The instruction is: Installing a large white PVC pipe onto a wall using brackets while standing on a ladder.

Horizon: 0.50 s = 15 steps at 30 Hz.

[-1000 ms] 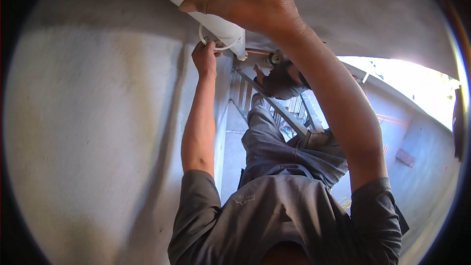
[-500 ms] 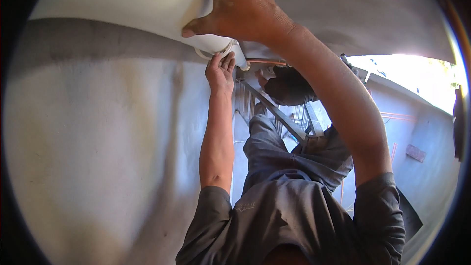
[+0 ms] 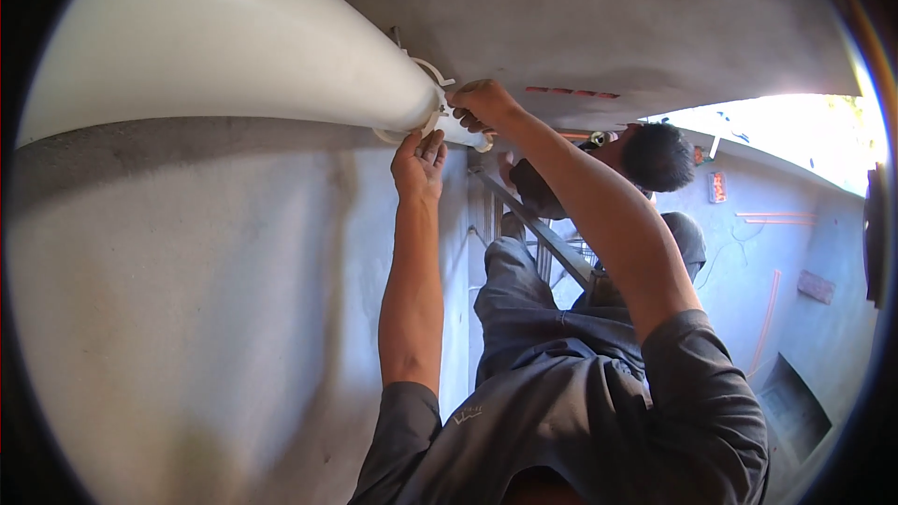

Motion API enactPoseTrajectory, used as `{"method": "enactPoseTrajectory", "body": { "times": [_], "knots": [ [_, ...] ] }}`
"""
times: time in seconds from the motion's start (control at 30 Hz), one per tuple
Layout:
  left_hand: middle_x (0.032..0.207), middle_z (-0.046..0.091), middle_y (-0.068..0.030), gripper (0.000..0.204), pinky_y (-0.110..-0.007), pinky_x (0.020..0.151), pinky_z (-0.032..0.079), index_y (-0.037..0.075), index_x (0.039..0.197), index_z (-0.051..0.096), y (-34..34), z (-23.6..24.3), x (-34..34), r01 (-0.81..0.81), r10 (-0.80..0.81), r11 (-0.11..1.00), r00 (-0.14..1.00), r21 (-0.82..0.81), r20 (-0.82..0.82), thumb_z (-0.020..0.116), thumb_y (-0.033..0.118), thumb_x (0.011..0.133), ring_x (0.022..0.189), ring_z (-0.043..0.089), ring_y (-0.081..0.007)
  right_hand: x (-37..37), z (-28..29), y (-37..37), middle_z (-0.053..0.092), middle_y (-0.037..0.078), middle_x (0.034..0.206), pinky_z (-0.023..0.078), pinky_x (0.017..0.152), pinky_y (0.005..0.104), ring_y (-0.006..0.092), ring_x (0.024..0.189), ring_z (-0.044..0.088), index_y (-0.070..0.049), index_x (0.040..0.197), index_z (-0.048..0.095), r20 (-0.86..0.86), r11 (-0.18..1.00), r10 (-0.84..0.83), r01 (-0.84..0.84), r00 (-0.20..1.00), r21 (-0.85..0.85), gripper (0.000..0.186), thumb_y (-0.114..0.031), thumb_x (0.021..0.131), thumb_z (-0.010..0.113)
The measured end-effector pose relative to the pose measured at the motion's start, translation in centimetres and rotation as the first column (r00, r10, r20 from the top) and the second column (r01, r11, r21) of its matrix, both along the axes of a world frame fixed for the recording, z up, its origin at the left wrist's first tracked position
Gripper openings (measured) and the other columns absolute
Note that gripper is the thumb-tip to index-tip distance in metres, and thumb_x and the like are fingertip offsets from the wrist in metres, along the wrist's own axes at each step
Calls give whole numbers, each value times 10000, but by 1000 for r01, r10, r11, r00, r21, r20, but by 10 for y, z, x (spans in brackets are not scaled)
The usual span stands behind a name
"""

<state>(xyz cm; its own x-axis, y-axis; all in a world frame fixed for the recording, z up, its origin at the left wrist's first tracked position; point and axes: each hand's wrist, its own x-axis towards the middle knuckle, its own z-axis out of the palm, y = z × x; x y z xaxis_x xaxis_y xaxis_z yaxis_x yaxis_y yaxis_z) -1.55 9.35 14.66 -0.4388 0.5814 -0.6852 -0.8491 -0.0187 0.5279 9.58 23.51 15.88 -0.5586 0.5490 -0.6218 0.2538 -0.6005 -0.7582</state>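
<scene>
A large white pipe runs along the top of the wall, just beneath the ceiling. A white pipe clamp goes around it near its far part, with one curved arm standing apart from the pipe. My left hand reaches up from below, fingertips closed on the clamp's lower side. From the right, my right hand is closed in a pinch at the clamp's joint. Whatever sits between its fingertips is too small to make out. A short metal rod shows above the pipe beside the clamp.
A metal ladder stands under me. Close on the right is another person in dark clothes. The grey wall is at my left, the ceiling overhead. A bright opening lies at the far right.
My right hand has come down off the pipe's upper side to the clamp's joint. My left hand stays by the clamp. The pipe sits lower in view, and the other person's head now shows.
</scene>
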Motion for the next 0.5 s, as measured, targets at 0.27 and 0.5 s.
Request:
{"method": "enactPoseTrajectory", "body": {
  "times": [0.27,0.5],
  "knots": [
    [1121,631,-36,343,-378,908,388,105,1170,568,7,-13,4,91,-100,990,991,110,85,680,177,854,1027,590,-179,-12,-13,-5,661,81,749,541,515,280,153,569,625,14,924,680,-41,994,-10,14,999,111,279,-252,845,703],
    [1156,619,7,389,-328,886,379,128,1215,555,10,-31,6,120,-127,975,992,187,25,696,170,855,1041,569,-124,-10,-7,2,682,93,837,550,567,270,150,664,649,22,970,664,-71,979,170,-161,983,122,303,-251,845,706]
  ]
}}
